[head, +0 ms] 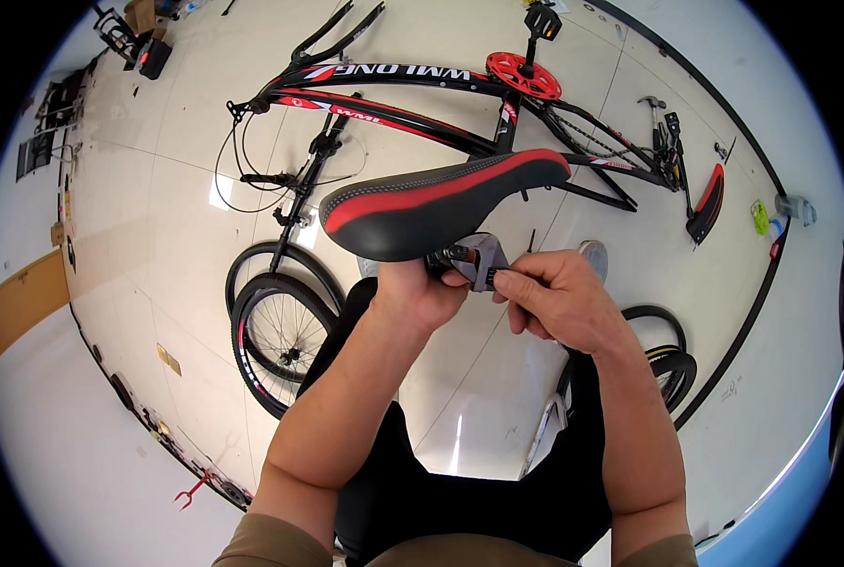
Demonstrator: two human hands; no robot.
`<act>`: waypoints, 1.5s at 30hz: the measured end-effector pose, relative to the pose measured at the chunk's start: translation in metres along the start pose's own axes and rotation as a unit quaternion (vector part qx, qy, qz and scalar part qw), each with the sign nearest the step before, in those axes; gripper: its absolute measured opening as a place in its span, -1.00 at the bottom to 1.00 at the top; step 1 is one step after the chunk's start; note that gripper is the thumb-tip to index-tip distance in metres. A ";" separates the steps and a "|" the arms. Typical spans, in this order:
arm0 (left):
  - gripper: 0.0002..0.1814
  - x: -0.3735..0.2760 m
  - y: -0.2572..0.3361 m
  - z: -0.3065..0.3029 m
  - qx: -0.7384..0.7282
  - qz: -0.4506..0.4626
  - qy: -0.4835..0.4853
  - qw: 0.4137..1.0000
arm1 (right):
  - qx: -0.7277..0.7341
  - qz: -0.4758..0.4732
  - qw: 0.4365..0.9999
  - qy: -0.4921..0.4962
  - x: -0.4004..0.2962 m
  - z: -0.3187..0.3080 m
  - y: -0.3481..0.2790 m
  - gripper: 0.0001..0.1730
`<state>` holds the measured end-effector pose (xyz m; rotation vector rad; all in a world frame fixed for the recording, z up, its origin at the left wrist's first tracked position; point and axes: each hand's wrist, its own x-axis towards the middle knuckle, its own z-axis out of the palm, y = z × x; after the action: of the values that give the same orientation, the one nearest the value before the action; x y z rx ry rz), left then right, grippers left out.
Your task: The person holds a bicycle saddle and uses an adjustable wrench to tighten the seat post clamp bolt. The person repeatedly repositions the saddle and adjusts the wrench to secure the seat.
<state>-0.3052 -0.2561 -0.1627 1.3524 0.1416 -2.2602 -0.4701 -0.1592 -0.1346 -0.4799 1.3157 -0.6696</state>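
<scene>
A black and red bicycle saddle [443, 205] is held up in front of me, tilted on its side. My left hand [425, 298] grips it from below, and the saddle covers part of the fingers. Beside that hand sits a dark clamp-like part [456, 253] under the saddle, with a grey piece [491, 251] next to it. My right hand [567, 298] pinches a small black ridged piece [491, 276] against the grey piece between thumb and fingers. What exactly the ridged piece is cannot be made out.
A black and red bicycle frame [407, 81] with a red chainring [524, 74] stands ahead on the tiled floor. Left are a fork [298, 205] and wheel [280, 340]; right are a hammer [653, 117], a mudguard [709, 205] and tyres [673, 368].
</scene>
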 end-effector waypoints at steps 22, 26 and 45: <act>-0.68 0.022 -0.005 -0.014 0.015 0.184 0.055 0.981 | 0.400 0.078 0.912 -0.038 0.006 0.055 0.023 -0.58; -0.67 0.021 -0.003 -0.014 0.007 0.152 0.032 0.988 | 0.377 0.091 0.921 -0.020 0.004 0.052 0.018 -0.58; -0.69 0.014 0.011 -0.010 -0.029 -0.027 -0.002 0.999 | -0.044 -0.024 0.998 0.029 0.006 -0.004 0.009 -0.62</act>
<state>-0.2975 -0.2674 -0.1782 1.3300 0.2430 -2.2856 -0.4712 -0.1567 -0.1461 -0.5680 1.3955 -0.6712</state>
